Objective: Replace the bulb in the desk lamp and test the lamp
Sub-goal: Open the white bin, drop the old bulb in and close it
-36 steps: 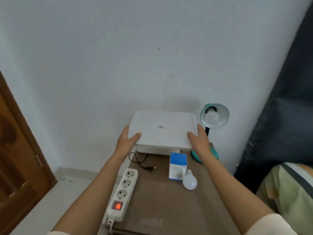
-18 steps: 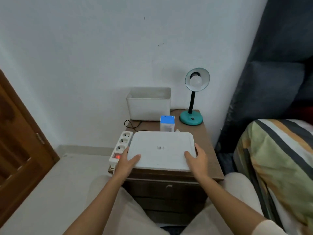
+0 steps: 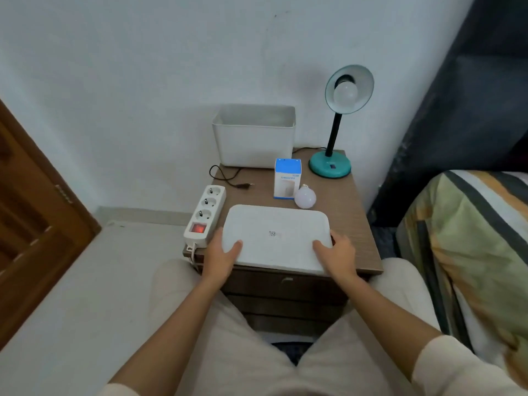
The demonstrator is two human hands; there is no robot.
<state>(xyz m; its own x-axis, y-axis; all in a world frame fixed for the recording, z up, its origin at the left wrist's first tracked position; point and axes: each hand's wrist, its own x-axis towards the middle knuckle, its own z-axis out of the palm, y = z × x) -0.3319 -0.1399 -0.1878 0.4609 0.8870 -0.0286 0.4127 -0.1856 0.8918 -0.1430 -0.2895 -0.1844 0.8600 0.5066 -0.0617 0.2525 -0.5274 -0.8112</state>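
Your left hand [image 3: 221,252] and right hand [image 3: 340,254] reach forward, arms bare, thumbs on top, each gripping one side of the same flat thing.

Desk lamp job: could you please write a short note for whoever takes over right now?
Left hand and right hand hold the white lid at the nightstand's front edge.
Open bin at the back. Lamp back right, bulb in its socket, plug lying unplugged. Spare bulb beside its box. Power strip switch glows.
Left: release lid, swap bulbs, plug in, test.
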